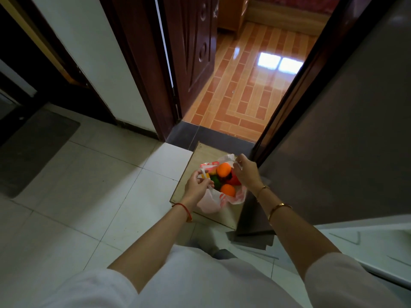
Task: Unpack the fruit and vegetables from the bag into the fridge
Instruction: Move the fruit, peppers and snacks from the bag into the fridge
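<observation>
The plastic bag [222, 196] sits on a low wooden board [206, 156] on the floor, toward the board's right edge, just beside the grey fridge door [344, 141] that fills the right of the view. Much of what the bag holds is hidden by its own folds and by the hands. Two oranges show plainly: one orange [224, 169] at the far side of the opening, another orange [228, 190] at the near side. Between them lie a green fruit [215, 182], a red item [235, 180] half covered by the right hand, and a sliver of a yellow item [208, 174] behind the left hand; what kind each of these is cannot be told. The fridge's inside is out of view; only a pale moulded panel [367, 247] is cut off at the lower right corner.

The left hand [196, 186] reaches down with fingers curled, pinching the bag's left handle at the rim. A red string bracelet [183, 207] rings that wrist. The right hand [245, 173] hangs over the far right side of the opening, thumb and fingertips pinching the other handle. Two gold bangles [279, 206] sit on that forearm. Both arms are stretched downward, white sleeves pushed up at the elbows.
</observation>
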Demonstrator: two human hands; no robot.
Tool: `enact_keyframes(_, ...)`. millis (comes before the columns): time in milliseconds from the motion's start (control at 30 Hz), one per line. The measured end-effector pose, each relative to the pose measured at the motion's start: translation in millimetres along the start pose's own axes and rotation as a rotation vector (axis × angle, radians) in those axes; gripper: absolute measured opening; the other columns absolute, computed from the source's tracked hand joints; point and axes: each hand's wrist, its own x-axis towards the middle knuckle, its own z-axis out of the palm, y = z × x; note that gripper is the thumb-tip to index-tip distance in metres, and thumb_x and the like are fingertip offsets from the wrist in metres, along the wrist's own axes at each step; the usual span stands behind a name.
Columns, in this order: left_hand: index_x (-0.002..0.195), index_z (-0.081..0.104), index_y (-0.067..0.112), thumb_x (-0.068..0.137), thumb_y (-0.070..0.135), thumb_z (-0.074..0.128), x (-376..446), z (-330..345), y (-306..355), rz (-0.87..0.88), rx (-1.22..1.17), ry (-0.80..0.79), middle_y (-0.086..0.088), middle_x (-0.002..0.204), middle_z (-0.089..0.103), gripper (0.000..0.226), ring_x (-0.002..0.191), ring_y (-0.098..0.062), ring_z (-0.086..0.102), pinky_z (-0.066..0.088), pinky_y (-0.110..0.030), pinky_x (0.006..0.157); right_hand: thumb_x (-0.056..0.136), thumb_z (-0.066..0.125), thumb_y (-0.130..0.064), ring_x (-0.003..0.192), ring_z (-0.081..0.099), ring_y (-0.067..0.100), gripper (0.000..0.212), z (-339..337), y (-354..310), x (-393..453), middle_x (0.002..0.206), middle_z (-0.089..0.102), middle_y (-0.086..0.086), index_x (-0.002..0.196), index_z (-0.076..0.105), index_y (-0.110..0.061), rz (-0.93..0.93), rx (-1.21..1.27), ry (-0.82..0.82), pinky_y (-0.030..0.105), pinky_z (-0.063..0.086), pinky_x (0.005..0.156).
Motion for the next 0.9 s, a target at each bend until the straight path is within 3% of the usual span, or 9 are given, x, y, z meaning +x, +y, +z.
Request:
enact_keyframes(100, 0.132, 0.046, 0.020, 0.097, 0.022, 0.054, -13, -11, 4, 0.088, 0.099, 0.046, -0.006, 0.122, 0.059, 0.036, 0.099, -0.016, 0.058, 0.049, -0.026, 0.077, 0.100, 0.049, -0.021, 0.081, 0.066, 0.029, 0.011, -6, -7, -5, 0.088, 0.066, 0.013, 0.099, 0.050, -0.011, 0.022, 0.077, 0.027, 0.045, 0.059, 0.076)
enact_keyframes(200, 0.132, 0.045, 0.023, 0.100, 0.028, 0.048, -30, -25, 7, 0.147, 0.185, 0.080, -0.002, 0.122, 0.055, 0.032, 0.080, 0.000, 0.057, 0.046, -0.013, 0.059, 0.100, 0.049, -0.018, 0.079, 0.064, 0.030, 0.010, -11, -18, -21, 0.083, 0.062, 0.011, 0.097, 0.052, -0.008, 0.020, 0.131, 0.067, 0.039, 0.054, 0.072)
enact_keyframes(300, 0.135, 0.044, 0.026, 0.100, 0.032, 0.048, -47, -39, 6, 0.194, 0.309, 0.109, -0.001, 0.133, 0.054, 0.036, 0.083, -0.004, 0.059, 0.043, -0.008, 0.051, 0.099, 0.051, -0.016, 0.084, 0.064, 0.028, 0.017, -14, -23, -45, 0.090, 0.065, 0.012, 0.102, 0.061, -0.002, 0.024, 0.189, 0.106, 0.038, 0.055, 0.076)
enact_keyframes(367, 0.135, 0.046, 0.028, 0.100, 0.033, 0.048, -61, -46, 2, 0.234, 0.373, 0.104, -0.001, 0.137, 0.053, 0.035, 0.102, -0.015, 0.061, 0.049, -0.011, 0.058, 0.098, 0.053, -0.015, 0.086, 0.065, 0.027, 0.021, -15, -23, -65, 0.098, 0.068, 0.014, 0.105, 0.066, 0.000, 0.042, 0.251, 0.101, 0.043, 0.058, 0.081)
enact_keyframes(433, 0.135, 0.046, 0.030, 0.100, 0.035, 0.047, -76, -52, -3, 0.257, 0.428, 0.095, -0.001, 0.138, 0.054, 0.035, 0.116, -0.024, 0.060, 0.055, -0.025, 0.072, 0.097, 0.054, -0.015, 0.085, 0.064, 0.023, 0.023, -15, -23, -89, 0.101, 0.069, 0.014, 0.108, 0.068, 0.000, 0.068, 0.308, 0.078, 0.041, 0.059, 0.078)
enact_keyframes(533, 0.133, 0.045, 0.031, 0.100, 0.036, 0.047, -103, -59, -11, 0.283, 0.489, 0.093, -0.002, 0.136, 0.055, 0.034, 0.114, -0.026, 0.061, 0.059, -0.037, 0.081, 0.098, 0.053, -0.013, 0.072, 0.061, 0.015, 0.028, -17, -25, -130, 0.104, 0.068, 0.016, 0.119, 0.065, 0.001, 0.127, 0.399, 0.013, 0.020, 0.056, 0.059)
enact_keyframes(667, 0.136, 0.044, 0.030, 0.099, 0.036, 0.048, -142, -67, -26, 0.325, 0.511, 0.086, -0.003, 0.138, 0.053, 0.038, 0.116, -0.027, 0.060, 0.058, -0.048, 0.086, 0.099, 0.049, -0.012, 0.060, 0.060, 0.016, 0.031, -17, -29, -185, 0.079, 0.064, 0.001, 0.128, 0.058, -0.006, 0.215, 0.477, -0.063, 0.024, 0.057, 0.059)
enact_keyframes(800, 0.138, 0.043, 0.029, 0.099, 0.032, 0.048, -180, -71, -40, 0.399, 0.537, 0.055, -0.003, 0.141, 0.051, 0.039, 0.120, -0.027, 0.058, 0.056, -0.046, 0.090, 0.099, 0.049, -0.017, 0.058, 0.064, 0.014, 0.035, -12, -28, -236, 0.093, 0.069, 0.010, 0.133, 0.056, -0.010, 0.254, 0.490, -0.023, 0.023, 0.057, 0.058)
enact_keyframes(900, 0.137, 0.043, 0.031, 0.100, 0.031, 0.048, -204, -74, -53, 0.436, 0.537, 0.004, -0.002, 0.138, 0.052, 0.038, 0.115, -0.026, 0.060, 0.058, -0.034, 0.082, 0.099, 0.049, -0.020, 0.062, 0.066, 0.017, 0.034, -10, -30, -279, 0.095, 0.071, 0.010, 0.131, 0.058, -0.014, 0.270, 0.494, 0.046, 0.020, 0.055, 0.057)
